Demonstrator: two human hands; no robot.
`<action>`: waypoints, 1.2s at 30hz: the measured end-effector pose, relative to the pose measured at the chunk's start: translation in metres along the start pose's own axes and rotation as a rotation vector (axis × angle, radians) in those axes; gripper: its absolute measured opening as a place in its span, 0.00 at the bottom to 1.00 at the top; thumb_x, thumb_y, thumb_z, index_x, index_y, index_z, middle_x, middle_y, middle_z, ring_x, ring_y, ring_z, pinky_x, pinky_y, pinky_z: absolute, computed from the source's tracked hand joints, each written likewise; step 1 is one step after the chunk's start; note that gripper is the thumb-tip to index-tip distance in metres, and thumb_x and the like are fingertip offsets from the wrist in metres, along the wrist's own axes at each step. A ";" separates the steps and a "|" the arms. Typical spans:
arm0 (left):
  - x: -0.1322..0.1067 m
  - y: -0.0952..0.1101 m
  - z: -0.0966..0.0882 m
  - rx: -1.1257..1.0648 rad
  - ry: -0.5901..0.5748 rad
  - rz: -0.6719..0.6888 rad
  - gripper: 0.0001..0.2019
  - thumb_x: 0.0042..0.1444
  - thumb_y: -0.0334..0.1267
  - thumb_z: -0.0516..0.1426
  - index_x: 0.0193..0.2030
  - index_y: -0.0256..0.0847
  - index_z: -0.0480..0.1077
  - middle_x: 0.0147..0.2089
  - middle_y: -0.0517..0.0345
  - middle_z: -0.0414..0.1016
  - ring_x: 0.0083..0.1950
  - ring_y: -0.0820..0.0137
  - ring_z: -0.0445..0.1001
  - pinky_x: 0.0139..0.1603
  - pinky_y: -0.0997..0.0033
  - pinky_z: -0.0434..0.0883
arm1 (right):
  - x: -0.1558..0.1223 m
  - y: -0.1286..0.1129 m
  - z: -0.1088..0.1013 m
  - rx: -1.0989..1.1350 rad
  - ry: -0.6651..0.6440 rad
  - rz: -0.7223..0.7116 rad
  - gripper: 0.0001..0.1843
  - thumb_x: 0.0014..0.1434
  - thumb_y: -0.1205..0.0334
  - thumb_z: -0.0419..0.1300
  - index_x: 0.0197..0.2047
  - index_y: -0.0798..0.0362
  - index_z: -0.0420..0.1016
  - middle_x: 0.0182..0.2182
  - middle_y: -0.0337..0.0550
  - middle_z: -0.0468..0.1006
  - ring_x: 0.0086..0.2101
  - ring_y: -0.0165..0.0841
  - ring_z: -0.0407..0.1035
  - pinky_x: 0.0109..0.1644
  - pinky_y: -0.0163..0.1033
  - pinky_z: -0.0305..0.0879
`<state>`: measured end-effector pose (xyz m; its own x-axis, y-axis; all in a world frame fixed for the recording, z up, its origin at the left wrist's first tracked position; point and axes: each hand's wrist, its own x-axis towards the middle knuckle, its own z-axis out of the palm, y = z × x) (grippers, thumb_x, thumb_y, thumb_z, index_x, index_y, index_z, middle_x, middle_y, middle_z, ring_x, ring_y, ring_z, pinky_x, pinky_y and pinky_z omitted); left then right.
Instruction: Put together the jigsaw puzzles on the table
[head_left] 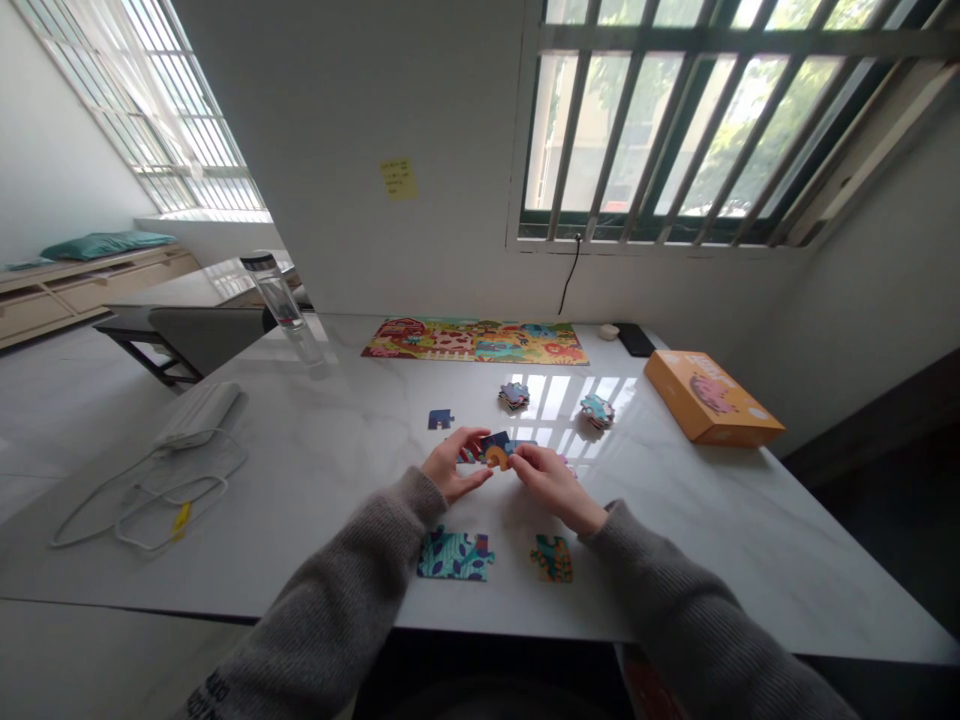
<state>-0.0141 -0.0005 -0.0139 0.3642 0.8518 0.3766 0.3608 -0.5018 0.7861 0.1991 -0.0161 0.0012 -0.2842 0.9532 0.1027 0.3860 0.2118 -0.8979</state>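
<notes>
Between my two hands, above the middle of the table, is a dark blue and orange puzzle piece [496, 450]. My right hand [551, 480] pinches its right edge with thumb and forefinger. My left hand [456, 466] curves around its left side, thumb and fingers apart; whether it touches the piece is hard to tell. Other pieces lie partly hidden behind my hands. A dark blue piece [440, 419] lies just beyond my left hand. Closer to me are joined teal leaf-patterned pieces [454, 556] and a teal and orange piece [553, 558].
Two stacks of pieces, one in the centre [514, 396] and one at right [597, 411], stand beyond my hands. Behind them lies a long farm-animal puzzle picture [476, 341]. An orange box [709, 397], black phone [636, 340], glass bottle [274, 292] and white cable [172, 495] surround the work area.
</notes>
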 end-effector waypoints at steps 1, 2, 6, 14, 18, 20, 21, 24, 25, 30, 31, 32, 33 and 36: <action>0.000 0.001 0.001 0.043 -0.004 0.027 0.29 0.50 0.40 0.65 0.60 0.41 0.65 0.47 0.51 0.75 0.44 0.65 0.74 0.42 0.67 0.73 | -0.001 -0.001 0.001 0.014 -0.002 0.004 0.14 0.63 0.55 0.52 0.29 0.52 0.70 0.22 0.35 0.67 0.25 0.30 0.61 0.28 0.34 0.55; 0.000 0.002 0.001 0.079 -0.009 0.051 0.30 0.50 0.39 0.65 0.61 0.41 0.65 0.48 0.51 0.75 0.45 0.65 0.74 0.43 0.66 0.73 | -0.002 -0.002 0.001 0.025 -0.008 0.008 0.15 0.63 0.55 0.52 0.28 0.52 0.70 0.22 0.35 0.66 0.25 0.30 0.61 0.28 0.34 0.54; 0.001 0.002 -0.002 0.185 -0.028 0.161 0.24 0.54 0.39 0.62 0.58 0.40 0.67 0.47 0.50 0.73 0.45 0.63 0.73 0.47 0.64 0.73 | -0.005 -0.004 0.003 0.013 -0.037 0.001 0.16 0.64 0.55 0.52 0.27 0.52 0.68 0.22 0.35 0.66 0.25 0.30 0.61 0.28 0.34 0.54; 0.002 -0.017 -0.039 0.451 0.047 0.125 0.24 0.47 0.34 0.61 0.54 0.40 0.72 0.50 0.48 0.67 0.53 0.56 0.67 0.59 0.54 0.68 | -0.006 -0.005 -0.003 -0.214 0.041 -0.098 0.10 0.65 0.58 0.53 0.41 0.51 0.75 0.24 0.35 0.71 0.26 0.31 0.64 0.31 0.36 0.55; 0.000 -0.027 -0.052 0.511 0.014 0.123 0.26 0.47 0.34 0.60 0.56 0.41 0.72 0.50 0.49 0.68 0.52 0.57 0.67 0.59 0.55 0.68 | -0.007 -0.008 -0.005 -0.298 0.051 -0.117 0.09 0.65 0.61 0.55 0.41 0.50 0.76 0.24 0.35 0.72 0.26 0.31 0.64 0.33 0.36 0.56; -0.001 -0.034 -0.058 0.541 -0.008 0.117 0.25 0.48 0.34 0.60 0.56 0.42 0.72 0.50 0.50 0.69 0.51 0.57 0.67 0.58 0.56 0.68 | -0.007 -0.009 -0.006 -0.326 0.048 -0.115 0.09 0.64 0.62 0.55 0.42 0.50 0.77 0.25 0.36 0.73 0.27 0.31 0.65 0.34 0.37 0.56; -0.001 -0.039 -0.060 0.558 -0.014 0.105 0.25 0.48 0.34 0.60 0.55 0.42 0.73 0.50 0.50 0.69 0.50 0.57 0.67 0.57 0.56 0.68 | -0.007 -0.009 -0.006 -0.334 0.045 -0.114 0.09 0.64 0.62 0.55 0.42 0.50 0.76 0.25 0.36 0.73 0.28 0.32 0.65 0.35 0.37 0.56; -0.004 -0.054 -0.069 0.626 -0.011 0.039 0.24 0.46 0.35 0.60 0.53 0.42 0.74 0.49 0.50 0.71 0.49 0.57 0.67 0.56 0.55 0.68 | -0.006 -0.008 -0.006 -0.356 0.041 -0.128 0.09 0.64 0.63 0.55 0.43 0.50 0.76 0.26 0.37 0.73 0.29 0.33 0.66 0.36 0.38 0.57; -0.005 -0.058 -0.070 0.650 -0.013 0.012 0.23 0.46 0.35 0.60 0.52 0.41 0.74 0.49 0.50 0.71 0.48 0.56 0.67 0.55 0.55 0.68 | -0.006 -0.007 -0.007 -0.367 0.041 -0.135 0.08 0.64 0.63 0.55 0.43 0.50 0.76 0.26 0.37 0.73 0.29 0.33 0.66 0.37 0.38 0.57; -0.011 -0.069 -0.071 0.724 -0.031 -0.101 0.21 0.46 0.35 0.59 0.50 0.44 0.75 0.48 0.51 0.73 0.49 0.55 0.67 0.52 0.55 0.67 | -0.007 -0.003 -0.006 -0.436 0.049 -0.169 0.08 0.64 0.64 0.56 0.43 0.50 0.76 0.29 0.39 0.74 0.34 0.36 0.67 0.42 0.41 0.60; -0.012 -0.070 -0.070 0.730 -0.035 -0.111 0.21 0.46 0.35 0.59 0.50 0.44 0.75 0.48 0.51 0.73 0.49 0.55 0.67 0.52 0.56 0.67 | -0.007 -0.002 -0.006 -0.455 0.051 -0.189 0.08 0.64 0.65 0.56 0.43 0.50 0.76 0.31 0.41 0.74 0.36 0.37 0.67 0.43 0.42 0.61; -0.012 -0.070 -0.070 0.735 -0.039 -0.117 0.21 0.46 0.35 0.59 0.50 0.44 0.75 0.47 0.51 0.72 0.49 0.55 0.67 0.51 0.56 0.67 | -0.007 -0.002 -0.006 -0.475 0.054 -0.211 0.08 0.64 0.65 0.56 0.43 0.50 0.76 0.33 0.43 0.75 0.38 0.38 0.67 0.44 0.42 0.62; -0.013 -0.071 -0.070 0.738 -0.040 -0.120 0.22 0.46 0.35 0.59 0.50 0.44 0.75 0.47 0.51 0.72 0.49 0.55 0.67 0.51 0.56 0.67 | -0.007 -0.001 -0.005 -0.493 0.057 -0.232 0.09 0.64 0.66 0.56 0.43 0.50 0.76 0.36 0.44 0.75 0.40 0.39 0.66 0.46 0.43 0.62; -0.013 -0.071 -0.071 0.738 -0.040 -0.125 0.22 0.45 0.36 0.60 0.50 0.44 0.75 0.46 0.51 0.72 0.49 0.55 0.68 0.51 0.57 0.68 | -0.008 0.002 -0.005 -0.534 0.058 -0.267 0.10 0.64 0.66 0.56 0.46 0.50 0.76 0.42 0.48 0.73 0.46 0.42 0.64 0.51 0.47 0.64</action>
<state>-0.1051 0.0348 -0.0400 0.3085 0.9101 0.2766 0.8786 -0.3841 0.2837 0.2063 -0.0223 0.0006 -0.3892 0.8594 0.3315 0.6998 0.5099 -0.5003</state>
